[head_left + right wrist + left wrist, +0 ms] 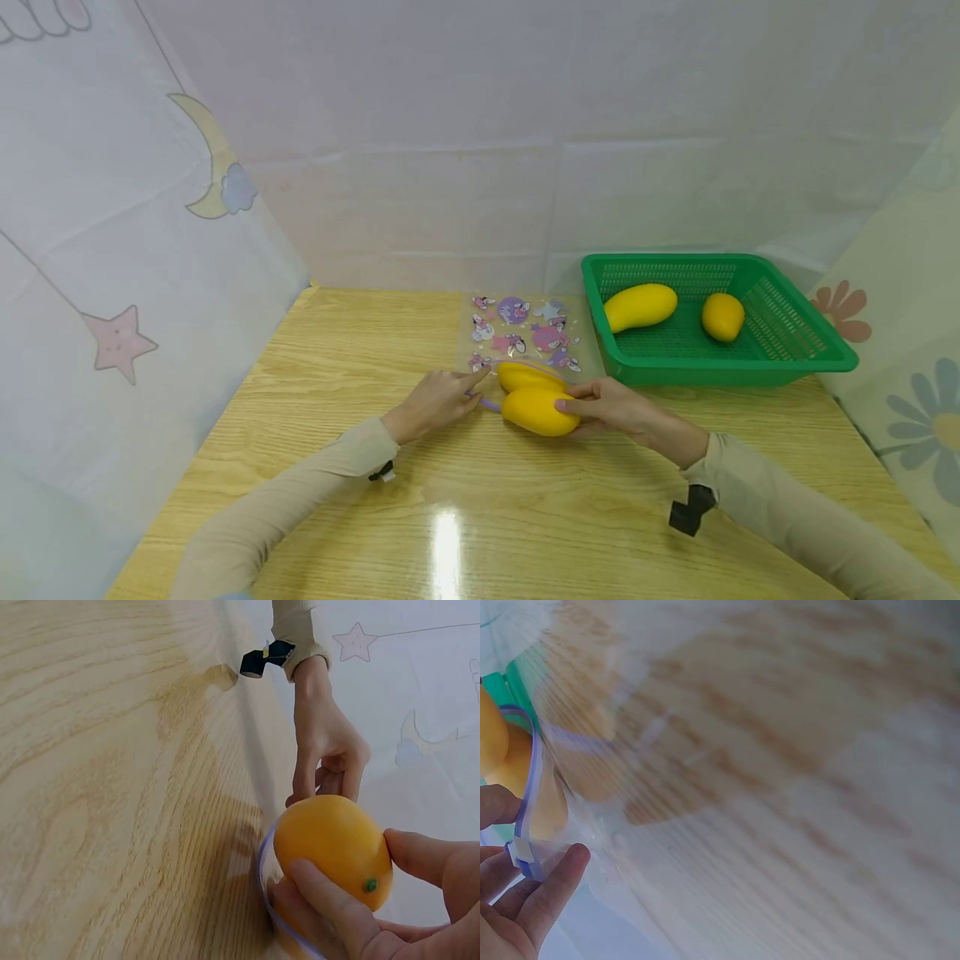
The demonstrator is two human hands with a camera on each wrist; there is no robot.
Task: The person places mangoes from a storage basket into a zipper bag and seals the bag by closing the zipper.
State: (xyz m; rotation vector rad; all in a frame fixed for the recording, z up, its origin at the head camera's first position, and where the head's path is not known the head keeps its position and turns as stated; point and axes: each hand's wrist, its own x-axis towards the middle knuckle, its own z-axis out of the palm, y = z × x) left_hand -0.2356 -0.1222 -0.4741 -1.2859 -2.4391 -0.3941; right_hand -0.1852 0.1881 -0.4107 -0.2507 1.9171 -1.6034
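A clear zip bag [498, 325] with purple and pink cartoon prints lies flat on the table, its mouth toward me. My left hand [438, 404] pinches the bag's purple zip edge [534, 776], close by the white slider [519, 853]. In my right hand [618, 408], between thumb and fingers, is a yellow mango [540, 412] with a small green stem spot [370, 885]. It is at the bag's mouth. Right behind it, a second mango [525, 377] sits inside the opening, partly hidden by the held one.
A green plastic basket [720, 365] stands at the back right, beside the bag. Inside it are a long yellow mango [643, 306] and a rounder orange-yellow one [723, 317]. Printed cloth [420, 208] walls in the wooden table [360, 350] at the back and sides.
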